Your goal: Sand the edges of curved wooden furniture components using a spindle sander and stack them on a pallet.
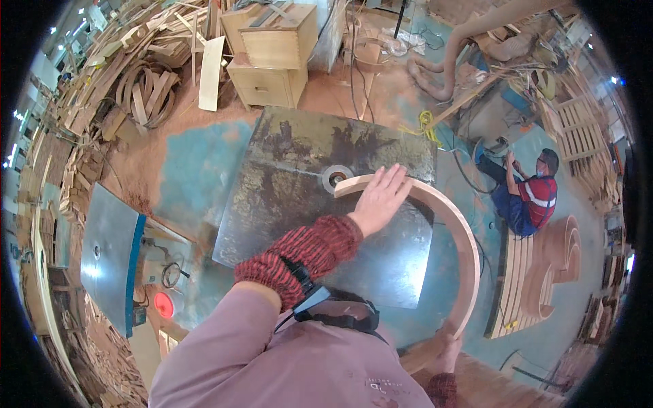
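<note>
A curved wooden piece (464, 248), bent in a half ring, lies partly over the dark metal machine table (292, 224). One end of it is beside the round spindle opening (337, 178) in the tabletop. My left hand (383, 198) lies on the piece near that end, fingers stretched out flat across it. At the near right, my right hand (447, 350) grips the other end, beyond the table edge; its fingers are partly hidden. A red-and-black knitted sleeve cover (303, 255) wraps my left forearm.
A second metal-topped machine (109, 251) stands at left by a red-lidded container (164, 304). A person (534, 194) sits at right near a slatted pallet (513, 282) holding curved wooden parts (544, 275). Wooden cabinets (272, 61) and scrap wood (81, 95) are at the back.
</note>
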A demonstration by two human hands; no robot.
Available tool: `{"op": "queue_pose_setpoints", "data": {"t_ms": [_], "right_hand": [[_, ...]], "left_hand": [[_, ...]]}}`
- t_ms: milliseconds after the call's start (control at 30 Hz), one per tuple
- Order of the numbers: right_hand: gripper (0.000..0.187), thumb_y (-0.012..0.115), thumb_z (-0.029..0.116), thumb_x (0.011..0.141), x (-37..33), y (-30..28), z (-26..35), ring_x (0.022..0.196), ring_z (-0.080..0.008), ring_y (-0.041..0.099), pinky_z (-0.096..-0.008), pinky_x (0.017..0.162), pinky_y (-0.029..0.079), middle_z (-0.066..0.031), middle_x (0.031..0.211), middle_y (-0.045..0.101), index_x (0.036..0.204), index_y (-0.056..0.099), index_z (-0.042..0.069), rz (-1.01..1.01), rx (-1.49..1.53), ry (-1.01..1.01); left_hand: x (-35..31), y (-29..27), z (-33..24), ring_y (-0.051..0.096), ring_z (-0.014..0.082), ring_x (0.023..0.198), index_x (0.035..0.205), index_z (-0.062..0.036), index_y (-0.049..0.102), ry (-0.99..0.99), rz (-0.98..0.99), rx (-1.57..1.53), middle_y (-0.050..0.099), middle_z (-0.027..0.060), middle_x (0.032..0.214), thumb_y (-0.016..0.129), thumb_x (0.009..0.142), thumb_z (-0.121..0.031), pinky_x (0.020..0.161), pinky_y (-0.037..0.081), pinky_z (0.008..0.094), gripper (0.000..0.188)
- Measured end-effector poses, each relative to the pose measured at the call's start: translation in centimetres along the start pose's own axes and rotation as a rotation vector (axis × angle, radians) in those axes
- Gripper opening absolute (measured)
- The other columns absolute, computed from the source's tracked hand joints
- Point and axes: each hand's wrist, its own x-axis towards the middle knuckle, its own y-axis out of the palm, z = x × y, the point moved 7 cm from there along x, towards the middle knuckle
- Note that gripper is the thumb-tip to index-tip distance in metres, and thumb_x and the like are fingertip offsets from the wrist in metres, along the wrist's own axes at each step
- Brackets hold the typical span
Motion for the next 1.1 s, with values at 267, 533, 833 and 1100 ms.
{"op": "queue_pose_setpoints", "data": {"t_ms": [267, 533, 833, 1100], "right_hand": [[0.049, 0.065, 0.017, 0.097, 1.2, 0.1, -2.0, 0.092, -0.0244, 0.065, -0.0401, 0.079, 0.056, -0.0092, 0.105, 0.064, 0.142, 0.051, 0.003, -0.041, 0.009, 0.141], [0.065, 0.062, 0.054, 0.103, 2.9, 2.1, -1.8, 0.098, -0.0245, 0.064, -0.0393, 0.081, 0.055, -0.008, 0.111, 0.062, 0.149, 0.048, 0.01, -0.061, 0.166, 0.176], [0.066, 0.056, 0.058, 0.105, 4.4, 3.6, -0.8, 0.102, -0.0226, 0.064, -0.0388, 0.085, 0.055, -0.0075, 0.113, 0.062, 0.149, 0.051, 0.009, -0.063, 0.161, 0.195], [0.073, 0.057, 0.058, 0.106, 4.6, 2.4, -1.1, 0.109, -0.022, 0.061, -0.0385, 0.092, 0.052, -0.0071, 0.124, 0.062, 0.155, 0.047, 0.006, -0.008, 0.084, 0.099]], "left_hand": [[1.5, 7.1, 4.6, 0.055, 0.036, 0.136, 0.131, -0.0004, 0.063, -0.199, 0.05, 0.049, 0.064, 0.0201, 0.133, 0.056, 0.095, -0.014, 0.117, 0.04, 0.048, 0.039], [3.1, 8.8, 7.0, 0.054, 0.0359, 0.134, 0.133, -0.0009, 0.061, -0.239, 0.047, 0.1, 0.062, 0.0189, 0.13, 0.057, 0.094, -0.013, 0.116, 0.041, 0.0467, 0.041], [3.7, 8.2, 8.3, 0.064, 0.0302, 0.11, 0.112, -0.006, 0.064, -0.254, 0.07, 0.128, 0.065, 0.0103, 0.101, 0.058, 0.091, -0.013, 0.105, 0.048, 0.044, 0.022], [3.0, 8.0, 7.8, 0.066, 0.0288, 0.104, 0.108, -0.0075, 0.064, -0.265, 0.07, 0.114, 0.065, 0.0092, 0.1, 0.059, 0.09, -0.013, 0.099, 0.05, 0.0425, 0.02]]}}
